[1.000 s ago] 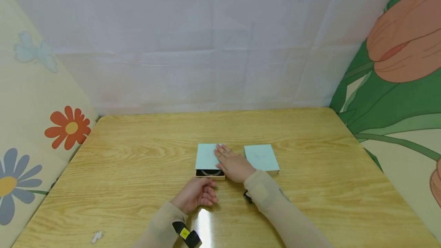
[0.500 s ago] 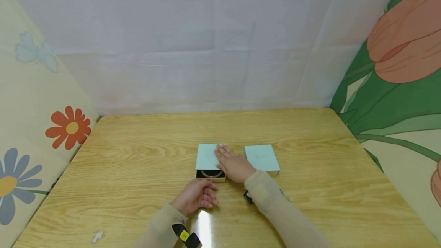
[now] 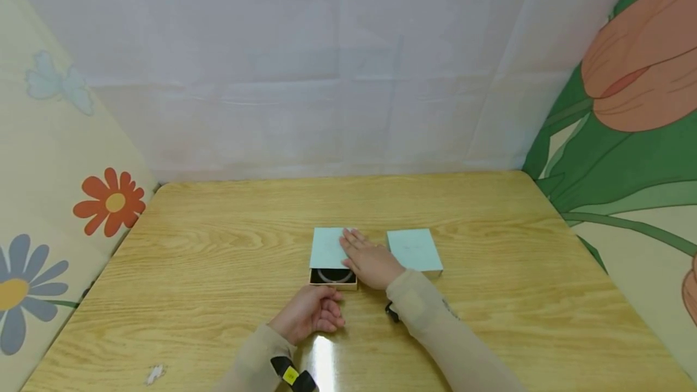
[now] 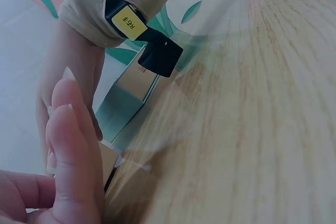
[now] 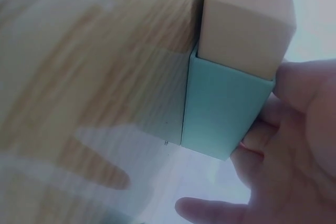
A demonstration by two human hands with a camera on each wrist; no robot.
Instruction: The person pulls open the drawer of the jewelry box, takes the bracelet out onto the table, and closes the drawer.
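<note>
In the head view, a pale turquoise sleeve box (image 3: 325, 248) lies on the table, its beige drawer (image 3: 343, 287) partly out at the front. Inside the drawer's black lining shows the curve of a silvery bangle (image 3: 336, 279), its rear hidden under the sleeve. My left hand (image 3: 311, 312) has its fingers curled and pinches at the drawer's front edge; the exact grip is hidden. Straight fingers of my right hand (image 3: 373, 264) press on the sleeve's top right. The right wrist view shows the drawer (image 5: 244, 30) sticking out of the sleeve (image 5: 223, 108).
Just right of my right hand stands a second turquoise box (image 3: 416, 250), closed. The wooden table (image 3: 229, 216) ends at a white sheet (image 3: 283, 126) behind. A small whitish scrap or mark (image 3: 155, 374) shows at the front left.
The drawer has slid slightly further out toward me, with my left hand at its front, and more of the bangle shows. My right hand and the sleeve have stayed put.
</note>
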